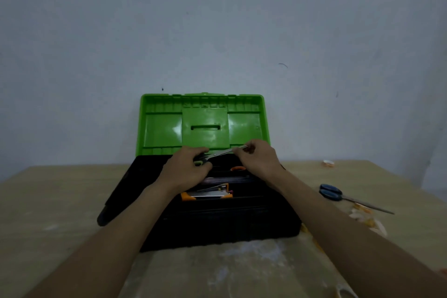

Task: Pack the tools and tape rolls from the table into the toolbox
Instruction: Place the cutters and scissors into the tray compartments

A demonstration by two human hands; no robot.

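A black toolbox (217, 222) stands open on the table, its green lid (203, 123) upright behind. Over its back part I hold a pair of green-handled scissors (221, 153). My left hand (186, 169) grips the handle end. My right hand (258, 159) pinches the metal blades near the tip. Inside the box lie an orange-and-metal tool (208, 192) and another orange-handled item (238, 168). A pair of blue-handled scissors (338, 196) lies on the table to the right of the box.
The wooden table (60, 201) has white dusty patches in front of the box. Yellowish scraps (362, 218) lie near the blue scissors. A small orange-white tape roll (328, 163) sits at the far right by the grey wall.
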